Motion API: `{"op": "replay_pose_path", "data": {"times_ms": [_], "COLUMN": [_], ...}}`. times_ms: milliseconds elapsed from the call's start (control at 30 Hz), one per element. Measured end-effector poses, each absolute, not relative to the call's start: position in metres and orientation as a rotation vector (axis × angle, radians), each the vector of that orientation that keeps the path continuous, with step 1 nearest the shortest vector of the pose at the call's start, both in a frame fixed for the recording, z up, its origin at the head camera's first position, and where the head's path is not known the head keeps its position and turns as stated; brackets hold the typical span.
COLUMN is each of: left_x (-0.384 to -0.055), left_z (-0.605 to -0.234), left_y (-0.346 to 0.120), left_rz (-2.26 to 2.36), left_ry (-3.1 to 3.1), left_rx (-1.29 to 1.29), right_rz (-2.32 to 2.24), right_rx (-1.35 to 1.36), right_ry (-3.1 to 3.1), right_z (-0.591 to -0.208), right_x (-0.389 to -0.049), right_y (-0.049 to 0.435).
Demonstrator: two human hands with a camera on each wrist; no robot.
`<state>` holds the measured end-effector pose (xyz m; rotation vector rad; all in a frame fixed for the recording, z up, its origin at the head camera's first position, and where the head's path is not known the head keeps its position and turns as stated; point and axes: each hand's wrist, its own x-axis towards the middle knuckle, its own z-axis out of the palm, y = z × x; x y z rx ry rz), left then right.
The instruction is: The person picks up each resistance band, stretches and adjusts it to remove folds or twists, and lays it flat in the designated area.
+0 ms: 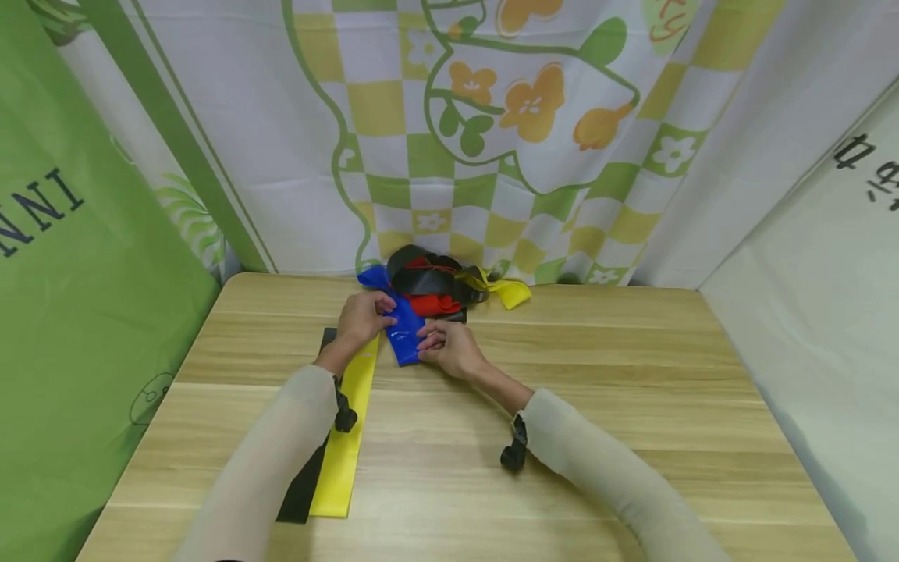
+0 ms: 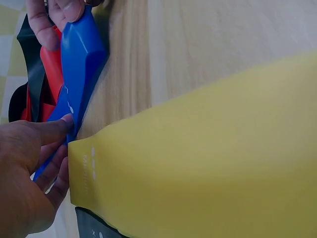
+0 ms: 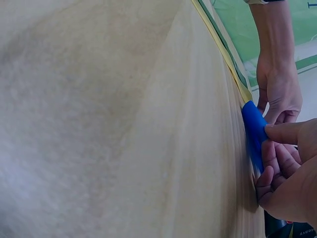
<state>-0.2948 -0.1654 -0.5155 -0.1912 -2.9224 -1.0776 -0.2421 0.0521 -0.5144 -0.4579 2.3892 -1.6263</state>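
Observation:
A flat blue resistance band (image 1: pixel 403 337) with small white print lies near the back of the table, between both hands. My left hand (image 1: pixel 360 318) pinches its left edge between thumb and fingers; in the left wrist view the thumb presses on the blue band (image 2: pixel 81 59) beside the print. My right hand (image 1: pixel 455 351) pinches the opposite edge, thumb and fingertips together in the right wrist view. Just below the left hand, a yellow band (image 1: pixel 344 449) stretches toward the front. A black band (image 1: pixel 303 484) lies along its left side, partly covered by the left forearm.
Behind the blue band sits a heap of tangled bands: black (image 1: pixel 421 281), red (image 1: pixel 431 304) and a yellow end (image 1: pixel 513 293) at its right. A patterned curtain (image 1: pixel 485 187) hangs at the table's back edge. The wooden table (image 1: pixel 632 390) extends to the right.

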Motion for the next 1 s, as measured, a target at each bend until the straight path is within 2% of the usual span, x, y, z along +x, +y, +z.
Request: {"op": "replay_pose_path", "data": {"times_ms": [600,1000], "left_x": [-0.288,-0.275], "left_z": [-0.51,-0.486], "left_y": [-0.166,-0.177], "left_rz": [-1.148,-1.559], "left_ry": [-2.896,-2.686], "left_rx": [-0.378,-0.447], "right_rz": [-1.599,-1.695], "right_rx": [-0.505,-0.527], "right_ry": [2.403,2.387], "right_z": [-0.513,-0.524], "right_x": [-0.235,-0.234], "right_y": [0.055,0.059]}}
